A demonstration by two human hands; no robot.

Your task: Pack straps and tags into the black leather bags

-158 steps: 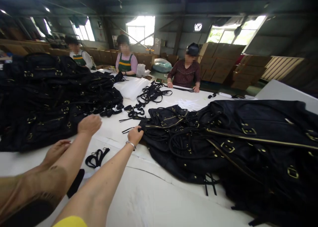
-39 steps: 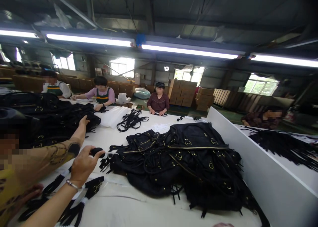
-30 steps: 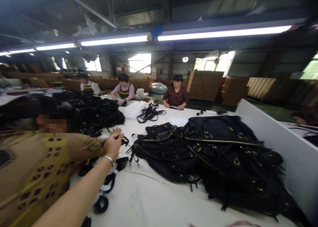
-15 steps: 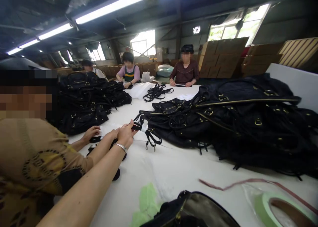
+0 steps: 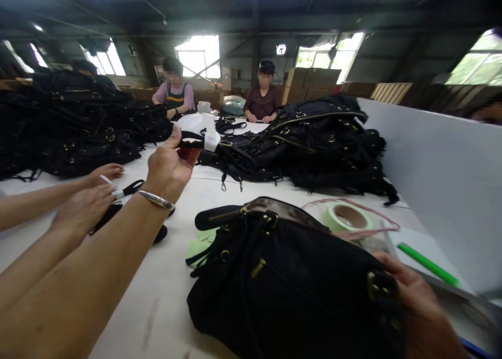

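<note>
My left hand, with a silver bracelet at the wrist, pinches a folded black strap wrapped in a white band. Metal clips dangle from the strap above the white table. At the lower right, my right hand grips the side of a black bag with gold-coloured zips and rings. Its top zip is open and shows a greyish lining. The right fingers are partly hidden behind the bag.
Black bags are heaped at the far left and in the middle. Tape, a red ribbon and a green stick lie at right, beside a white partition. A co-worker's hands work at left; two people sit opposite.
The view has swung right. My left hand has carried the strap up and nearer. My right hand has come into view holding the black bag, which now shows almost whole.
</note>
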